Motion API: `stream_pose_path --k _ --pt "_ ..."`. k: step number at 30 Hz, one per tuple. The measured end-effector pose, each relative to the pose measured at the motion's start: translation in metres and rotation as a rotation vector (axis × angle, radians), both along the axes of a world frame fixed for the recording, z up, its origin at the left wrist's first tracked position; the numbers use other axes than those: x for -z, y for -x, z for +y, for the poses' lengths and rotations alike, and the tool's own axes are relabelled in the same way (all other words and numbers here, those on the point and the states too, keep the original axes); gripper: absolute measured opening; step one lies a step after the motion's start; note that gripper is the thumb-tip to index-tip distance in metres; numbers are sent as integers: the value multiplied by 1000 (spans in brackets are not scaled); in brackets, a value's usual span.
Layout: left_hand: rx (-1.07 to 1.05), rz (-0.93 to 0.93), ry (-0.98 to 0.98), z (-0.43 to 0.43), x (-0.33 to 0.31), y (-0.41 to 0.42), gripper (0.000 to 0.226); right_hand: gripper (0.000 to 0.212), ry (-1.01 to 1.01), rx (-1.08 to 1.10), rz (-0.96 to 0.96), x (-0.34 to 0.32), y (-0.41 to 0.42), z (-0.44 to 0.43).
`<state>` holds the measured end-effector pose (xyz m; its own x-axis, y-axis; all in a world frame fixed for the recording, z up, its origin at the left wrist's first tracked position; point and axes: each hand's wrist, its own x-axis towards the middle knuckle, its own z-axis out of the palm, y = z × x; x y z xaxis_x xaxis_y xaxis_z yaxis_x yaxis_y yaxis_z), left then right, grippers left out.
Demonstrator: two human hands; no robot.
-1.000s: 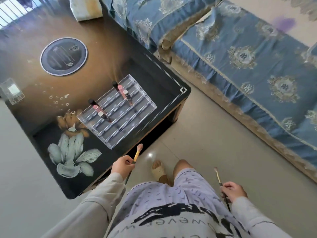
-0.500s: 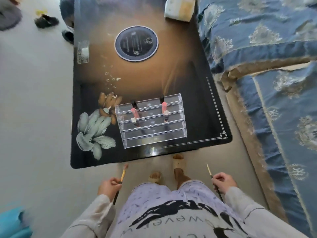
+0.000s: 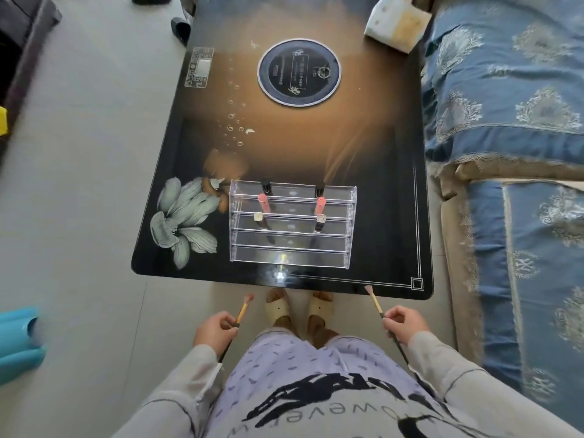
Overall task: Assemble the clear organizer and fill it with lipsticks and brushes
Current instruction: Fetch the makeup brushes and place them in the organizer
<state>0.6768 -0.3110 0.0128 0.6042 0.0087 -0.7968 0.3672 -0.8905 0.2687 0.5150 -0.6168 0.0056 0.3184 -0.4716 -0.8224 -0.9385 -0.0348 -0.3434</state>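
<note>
Clear organizer (image 3: 290, 226) is sitting near the front edge of the tabletop (image 3: 379, 153), straight ahead of both hands, long axis running L-R across the view, w/ lipsticks (image 3: 264, 203) standing in the back rows. The left hand (image 3: 215, 330) is gripping a pink-tipped brush (image 3: 243, 311) and the right hand (image 3: 406, 324) is gripping a thin brush (image 3: 374, 300), both tips pointing fwd at it. It's lying approx btw them, left hand prob slightly nearer, so the next move is looking like a short fwd reach.

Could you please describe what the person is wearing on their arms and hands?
Both arms are in long, loose, pale grey sleeves: the left sleeve and the right sleeve each show a thin dark seam line. The left hand and right hand are bare, with no gloves.
</note>
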Motion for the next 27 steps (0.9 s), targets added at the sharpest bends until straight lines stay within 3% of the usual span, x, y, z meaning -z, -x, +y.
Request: stream_pose_path --k 7,12,18,22,27 --pt "110 -15 40 -14 -3 -30 16 32 67 -163 -21 -10 -44 15" --pt "164 13 60 -13 -5 -39 18 6 166 -377 -128 -14 -99 35" --pt "206 55 71 7 -3 -42 32 26 387 -671 -352 1 -158 67" --pt "188 86 20 27 0 -42 31 32 528 -722 -536 5 -179 82" --pt "177 95 -18 47 7 -43 31 39 602 -834 -575 11 -189 86"
